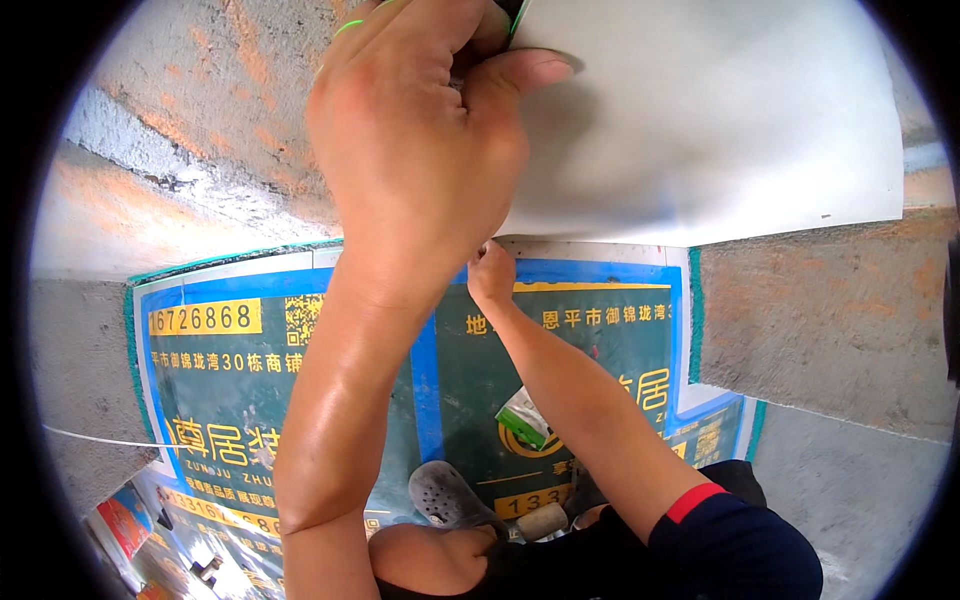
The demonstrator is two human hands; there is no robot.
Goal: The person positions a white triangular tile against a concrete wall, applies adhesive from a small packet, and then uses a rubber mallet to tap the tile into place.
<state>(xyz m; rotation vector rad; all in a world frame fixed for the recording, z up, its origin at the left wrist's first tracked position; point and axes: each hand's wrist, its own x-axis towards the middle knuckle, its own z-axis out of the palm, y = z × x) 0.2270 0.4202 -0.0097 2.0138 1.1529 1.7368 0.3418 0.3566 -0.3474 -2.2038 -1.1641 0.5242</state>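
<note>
A large pale, smooth tile (720, 130) stands against the rough wall, its lower edge just above the floor. My left hand (420, 130) is raised high at the tile's left edge. Its thumb lies on the pale face, and the other fingers curl around the edge, partly out of the picture. Below it, my right hand (492, 272) reaches down to the tile's bottom left corner. Those fingers are closed, and whatever they pinch is too small or hidden to make out.
Green printed floor sheeting (250, 390), seamed with blue tape (425, 390), covers the floor. A green-and-white packet (525, 418) lies near my grey clog (450, 495). Bare walls (800, 310) rise at both sides. A white cord (110, 438) crosses at left.
</note>
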